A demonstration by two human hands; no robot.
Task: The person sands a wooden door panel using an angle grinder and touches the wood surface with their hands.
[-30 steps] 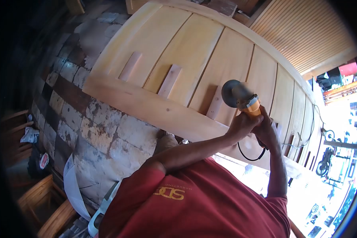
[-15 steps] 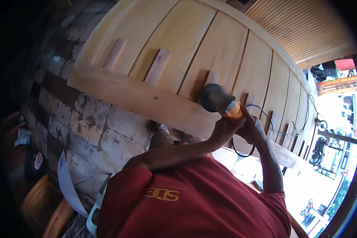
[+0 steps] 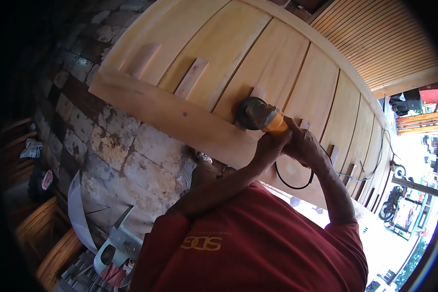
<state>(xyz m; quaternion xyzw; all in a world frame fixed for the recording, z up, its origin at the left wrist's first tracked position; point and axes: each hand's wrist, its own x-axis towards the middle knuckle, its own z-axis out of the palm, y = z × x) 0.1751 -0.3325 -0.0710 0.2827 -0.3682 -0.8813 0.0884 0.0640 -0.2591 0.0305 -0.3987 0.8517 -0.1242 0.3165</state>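
Observation:
I hold a yellow angle grinder [image 3: 276, 121] with both hands, its dark round disc [image 3: 248, 113] at the near edge of a large wooden panel [image 3: 199, 114]. Whether the disc touches the wood I cannot tell. My left hand [image 3: 272, 145] is closed around the grinder's body just behind its head. Behind it, my right hand [image 3: 304, 145] wraps the rear part, close against the left. From the tool's back a black cord [image 3: 297, 188] loops down. A short wooden block [image 3: 258, 92] stands on the panel beside the disc.
More short blocks [image 3: 191, 79] stand in a row along the panel, between dark grooves. Below lies a worn tiled floor [image 3: 136, 155]. A pale green plastic chair [image 3: 117, 246] and wooden furniture [image 3: 44, 228] stand at left. At right, a motorcycle [image 3: 390, 203] is outside.
The grinder and both hands have shifted slightly left along the panel's edge. The disc, blurred before, shows more clearly. My view has tilted a little, showing more of the green chair.

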